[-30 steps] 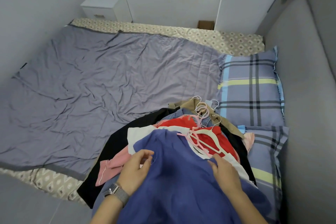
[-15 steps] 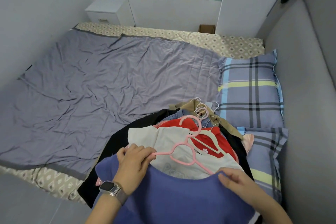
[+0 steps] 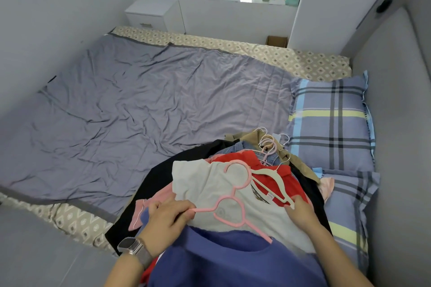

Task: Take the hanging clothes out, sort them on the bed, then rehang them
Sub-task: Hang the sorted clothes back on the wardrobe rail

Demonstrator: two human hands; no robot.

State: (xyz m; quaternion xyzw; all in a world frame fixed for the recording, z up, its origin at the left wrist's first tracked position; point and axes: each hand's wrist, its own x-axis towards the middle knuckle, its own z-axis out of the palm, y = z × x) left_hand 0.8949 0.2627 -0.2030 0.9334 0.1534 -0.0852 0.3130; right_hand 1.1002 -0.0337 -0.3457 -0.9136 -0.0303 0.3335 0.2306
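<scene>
A pile of clothes on hangers lies at the near right of the bed (image 3: 140, 112). On top, nearest me, is a blue top (image 3: 228, 261). A pink hanger (image 3: 233, 205) sticks out of its neck. My left hand (image 3: 168, 219), with a watch on the wrist, grips the hanger's left arm together with the blue fabric. My right hand (image 3: 300, 214) rests on the white shirt (image 3: 205, 184) by the end of a cream hanger (image 3: 275, 182). Under these lie a red garment (image 3: 245, 158), denim, black, tan and pink pieces.
Two plaid pillows (image 3: 331, 119) lie against the padded grey wall on the right. A grey-purple sheet covers the bed over a beige patterned one. A white nightstand (image 3: 154, 15) and a low platform stand beyond the far edge. Grey floor lies at the near left.
The blue top has slid down toward me and the pink hanger has come out of its neck. My left hand now grips the hanger arm; my right hand moved up to the cream hanger.
</scene>
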